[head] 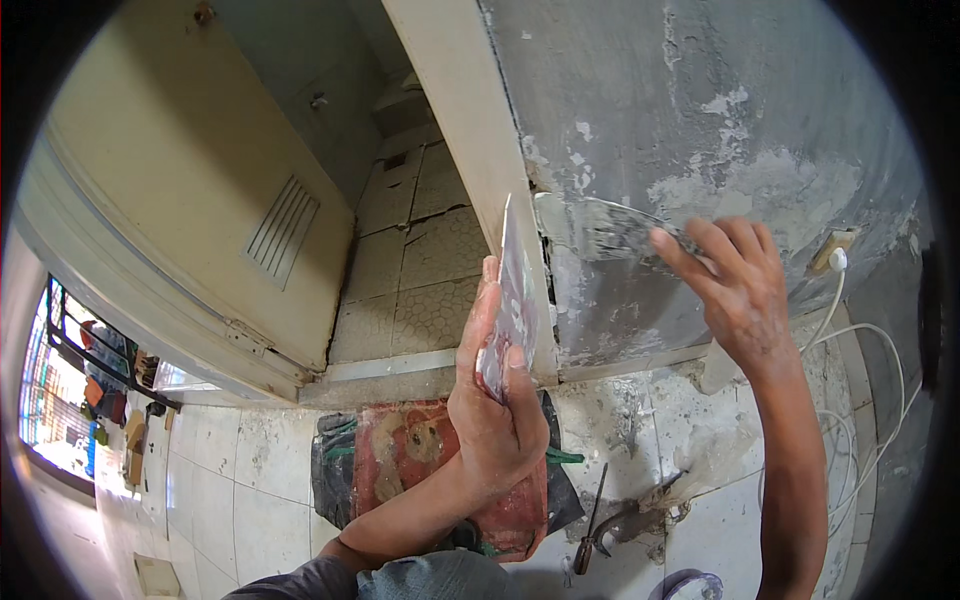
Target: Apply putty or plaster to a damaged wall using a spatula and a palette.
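My left hand (495,412) grips a thin flat plate (516,307) by its lower end, thumb on one face and fingers behind. Whitish and reddish smears mark the plate, which stands nearly edge-on before the door frame (469,120). Further right, my right hand (742,300) holds a wide putty knife (615,229). Its smeared blade lies along the grey wall (600,90), pointing left towards the gap beside the frame; wet-looking pale filler (559,217) shows at that end. My fingers hide the knife's handle.
A screwdriver (592,525) and a dark curved tool (619,517) lie on the tiled floor by a red mat (420,435). A white cable (892,337) runs from a wall socket (832,247). At left stands an open door (187,187) with a louvred vent.
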`<move>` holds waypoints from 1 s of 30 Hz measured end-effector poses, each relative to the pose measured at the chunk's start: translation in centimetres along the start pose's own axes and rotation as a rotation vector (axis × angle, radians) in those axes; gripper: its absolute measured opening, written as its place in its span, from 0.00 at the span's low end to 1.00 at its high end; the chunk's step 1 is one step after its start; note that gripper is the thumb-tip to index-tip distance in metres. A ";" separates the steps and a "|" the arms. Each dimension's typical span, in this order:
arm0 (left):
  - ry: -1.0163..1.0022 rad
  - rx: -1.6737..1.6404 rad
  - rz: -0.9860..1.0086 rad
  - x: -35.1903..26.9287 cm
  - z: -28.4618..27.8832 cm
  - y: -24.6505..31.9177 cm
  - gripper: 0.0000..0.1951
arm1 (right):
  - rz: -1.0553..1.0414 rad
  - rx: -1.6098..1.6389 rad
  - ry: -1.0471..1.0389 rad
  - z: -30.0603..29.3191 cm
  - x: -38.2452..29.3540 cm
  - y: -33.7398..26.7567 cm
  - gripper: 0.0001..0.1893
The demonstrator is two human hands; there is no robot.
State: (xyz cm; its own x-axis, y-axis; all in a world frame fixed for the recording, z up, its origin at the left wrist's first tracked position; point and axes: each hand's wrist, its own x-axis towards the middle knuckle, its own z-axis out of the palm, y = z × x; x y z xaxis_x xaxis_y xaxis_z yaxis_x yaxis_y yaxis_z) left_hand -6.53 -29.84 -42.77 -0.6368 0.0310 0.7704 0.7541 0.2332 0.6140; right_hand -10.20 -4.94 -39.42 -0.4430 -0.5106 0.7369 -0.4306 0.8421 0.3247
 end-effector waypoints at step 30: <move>-0.041 0.017 0.021 -0.9 1.7 -1.1 0.26 | 0.213 0.054 -0.036 -2.2 -5.5 -1.8 0.32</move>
State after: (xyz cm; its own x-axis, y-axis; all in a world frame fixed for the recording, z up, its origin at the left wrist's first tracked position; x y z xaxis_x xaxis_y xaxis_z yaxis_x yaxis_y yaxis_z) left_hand -7.06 -28.43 -44.40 -0.6275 0.0753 0.7750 0.7645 0.2482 0.5949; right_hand -5.28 -3.26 -42.74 -0.5560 -0.3287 0.7634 -0.3649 0.9218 0.1311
